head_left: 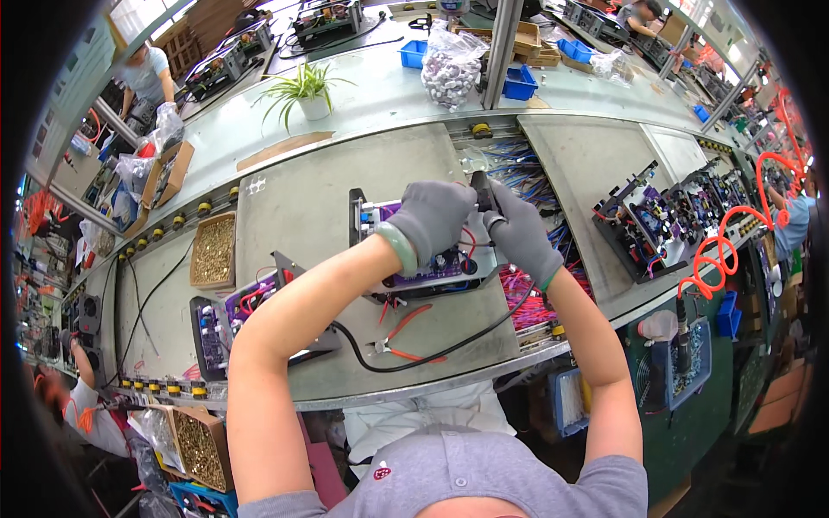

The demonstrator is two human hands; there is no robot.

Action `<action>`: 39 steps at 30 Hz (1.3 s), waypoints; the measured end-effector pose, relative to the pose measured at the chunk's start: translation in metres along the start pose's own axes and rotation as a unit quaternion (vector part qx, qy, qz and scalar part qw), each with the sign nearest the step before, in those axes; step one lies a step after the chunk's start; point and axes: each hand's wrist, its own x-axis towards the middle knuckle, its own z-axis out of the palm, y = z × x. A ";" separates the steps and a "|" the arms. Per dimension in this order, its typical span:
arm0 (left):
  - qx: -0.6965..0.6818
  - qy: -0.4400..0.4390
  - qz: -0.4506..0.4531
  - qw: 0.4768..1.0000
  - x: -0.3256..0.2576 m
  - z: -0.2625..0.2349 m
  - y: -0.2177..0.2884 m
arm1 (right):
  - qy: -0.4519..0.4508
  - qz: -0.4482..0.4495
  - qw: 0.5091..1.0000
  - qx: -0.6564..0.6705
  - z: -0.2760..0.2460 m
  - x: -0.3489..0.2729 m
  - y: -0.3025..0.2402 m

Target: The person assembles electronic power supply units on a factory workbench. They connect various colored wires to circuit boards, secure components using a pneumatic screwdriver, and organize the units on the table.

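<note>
Toward the left of my bench, a cardboard box (pixel 212 286) of small brass-coloured parts stands on the grey work surface (pixel 311 177). Just nearer to me sits one open electronics unit (pixel 259 298), with a purple board and red wires, partly behind my left forearm. Next come the orange-handled pliers (pixel 380 347), lying on the surface between my forearms, their handles spread. A black cable (pixel 471 340) loops past them, crosses one handle and rises toward my right wrist.

Beyond the pliers is the second electronics unit (pixel 436 269), its purple board showing under my hands. My left hand (pixel 436 216), in a grey glove with a green bangle at the wrist, is above it, fingers curled in and tips against a black piece (pixel 485 192); I cannot tell whether they pinch it. That piece sits between my two hands, above the unit's far right side. My right hand (pixel 521 233), gloved in grey too, has its fingers closed on it. Whether the cable joins the piece is hidden.

To the right, bundled wires (pixel 514 168) fill a gap in the surface, and farther along stand more open units (pixel 673 207) beside a coiled orange hose (pixel 724 253).
</note>
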 end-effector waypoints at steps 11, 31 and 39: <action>-0.227 0.014 -0.163 0.960 -0.098 -0.074 -0.059 | 0.042 0.010 0.996 0.072 0.004 -0.004 0.011; -0.493 0.011 -0.482 0.724 -0.406 -0.017 -0.150 | 0.025 -0.365 0.885 -0.287 0.070 0.014 -0.040; -0.315 0.060 -0.543 0.776 -0.350 -0.007 -0.231 | -0.029 -0.151 0.925 -0.348 0.106 0.145 -0.002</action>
